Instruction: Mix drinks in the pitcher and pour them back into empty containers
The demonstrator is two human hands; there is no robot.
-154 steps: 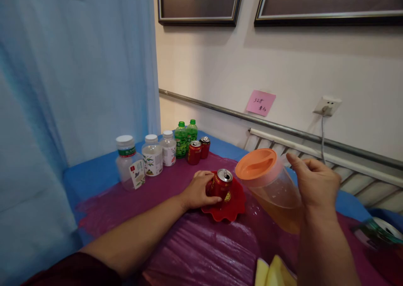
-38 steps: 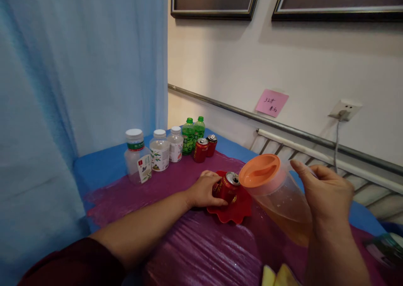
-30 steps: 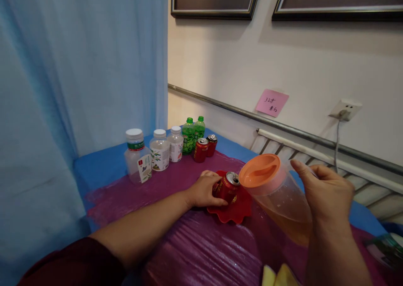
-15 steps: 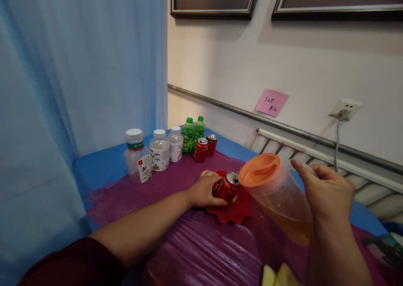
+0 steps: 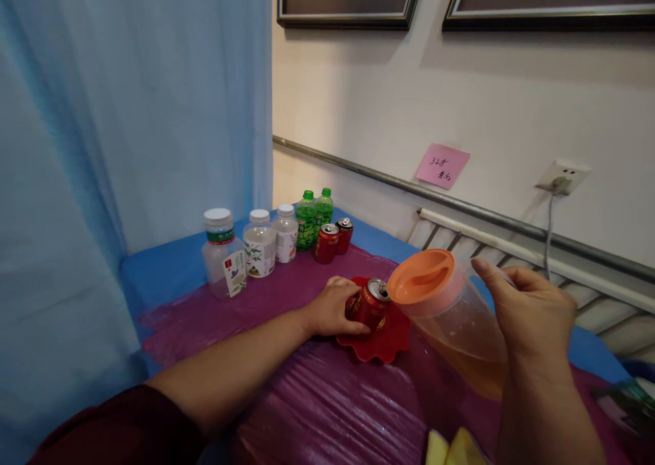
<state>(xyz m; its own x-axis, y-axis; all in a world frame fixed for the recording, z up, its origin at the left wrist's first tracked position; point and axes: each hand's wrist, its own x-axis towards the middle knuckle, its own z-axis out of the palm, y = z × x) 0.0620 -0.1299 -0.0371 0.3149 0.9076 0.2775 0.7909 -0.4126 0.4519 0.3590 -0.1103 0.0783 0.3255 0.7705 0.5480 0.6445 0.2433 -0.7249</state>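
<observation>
My left hand (image 5: 335, 307) is wrapped round a red drink can (image 5: 369, 308) that has an opened top. The can stands on a red mat (image 5: 376, 350) with a wavy edge. By its handle, my right hand (image 5: 535, 308) grips a clear pitcher (image 5: 463, 325) tilted to the left. Its orange lid (image 5: 422, 277) has its rim at the can's opening. Pale brown liquid (image 5: 475, 366) lies along the pitcher's lower side. Whether a stream runs into the can is too small to make out.
Behind stand clear bottles with white caps (image 5: 260, 247), green bottles (image 5: 307, 223) and two more red cans (image 5: 326, 245). Purple plastic sheeting (image 5: 327, 410) covers part of the blue table. Something yellow (image 5: 455, 448) lies at the front edge. A radiator (image 5: 604, 315) and pipe run along the wall.
</observation>
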